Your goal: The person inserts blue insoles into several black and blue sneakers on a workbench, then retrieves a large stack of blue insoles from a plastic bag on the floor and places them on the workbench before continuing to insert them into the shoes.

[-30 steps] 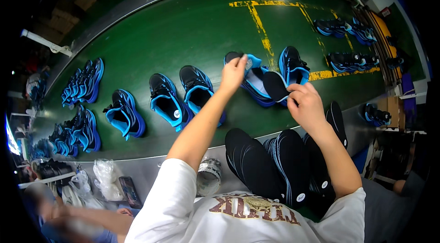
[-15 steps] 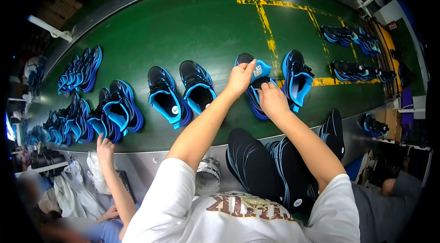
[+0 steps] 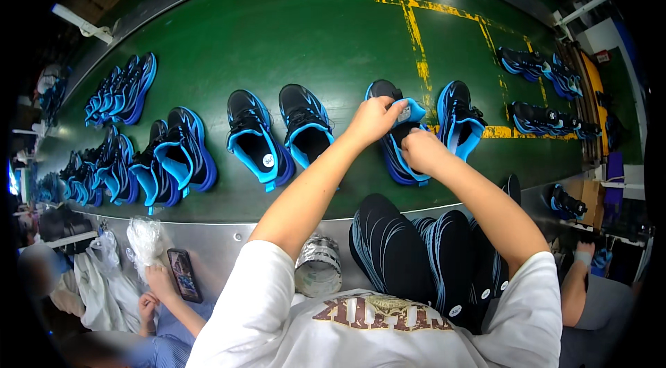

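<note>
My left hand (image 3: 375, 120) pinches the bright blue tongue (image 3: 414, 110) of a black and blue sneaker (image 3: 393, 160), holding it up and back. My right hand (image 3: 424, 152) is at the same sneaker's opening, its fingers curled down and partly hidden. Whether they grip anything inside does not show. Its mate, another sneaker (image 3: 458, 118), stands just to the right on the green belt. Left of my hands is a pair of like sneakers, one (image 3: 254, 138) with a white round sticker inside, the other (image 3: 303, 122) partly covered by my left forearm.
More sneakers (image 3: 177, 153) line the green belt (image 3: 312, 28) at left; others (image 3: 538, 118) lie at far right near yellow lines. Large black insoles (image 3: 388, 250) stand upright before me beside a silvery roll (image 3: 318, 271). A co-worker's hand (image 3: 161, 283) is near a phone (image 3: 184, 275) at lower left.
My right fingers have curled and sit lower in the sneaker's opening; my left hand still holds the tongue. The co-worker's hand has drawn back from the left sneakers toward the lap.
</note>
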The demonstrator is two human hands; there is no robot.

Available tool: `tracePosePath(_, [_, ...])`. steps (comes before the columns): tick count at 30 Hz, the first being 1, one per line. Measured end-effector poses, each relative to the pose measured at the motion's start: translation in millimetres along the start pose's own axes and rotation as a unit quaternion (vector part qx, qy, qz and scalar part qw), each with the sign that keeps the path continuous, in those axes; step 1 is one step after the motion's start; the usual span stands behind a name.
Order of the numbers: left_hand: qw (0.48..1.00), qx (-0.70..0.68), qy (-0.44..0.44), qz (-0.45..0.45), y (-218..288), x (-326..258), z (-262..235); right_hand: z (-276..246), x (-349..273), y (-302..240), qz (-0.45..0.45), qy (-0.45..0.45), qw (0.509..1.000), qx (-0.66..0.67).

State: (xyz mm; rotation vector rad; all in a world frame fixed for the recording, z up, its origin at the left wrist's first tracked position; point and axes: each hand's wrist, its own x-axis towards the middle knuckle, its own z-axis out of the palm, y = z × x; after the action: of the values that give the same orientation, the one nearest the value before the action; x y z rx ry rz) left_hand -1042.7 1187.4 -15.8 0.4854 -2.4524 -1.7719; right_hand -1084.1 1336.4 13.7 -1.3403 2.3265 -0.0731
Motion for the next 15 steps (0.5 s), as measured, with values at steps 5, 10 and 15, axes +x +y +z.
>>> tracePosePath(5, [1.0,-0.009,0.002,-0.015,-7,1,1,25,7,-3,0.017,0.089,0.996,-0.014])
tracePosePath(10, [0.999,-0.02,0.0,-0.037,-2,-3,1,18,3,-8,0.036,-0.023,0.996,-0.08])
tracePosePath(15, [0.999,-0.004,-0.018,-0.032,-10,-4,-1,2,12,-10,0.057,-0.175,0.974,-0.131])
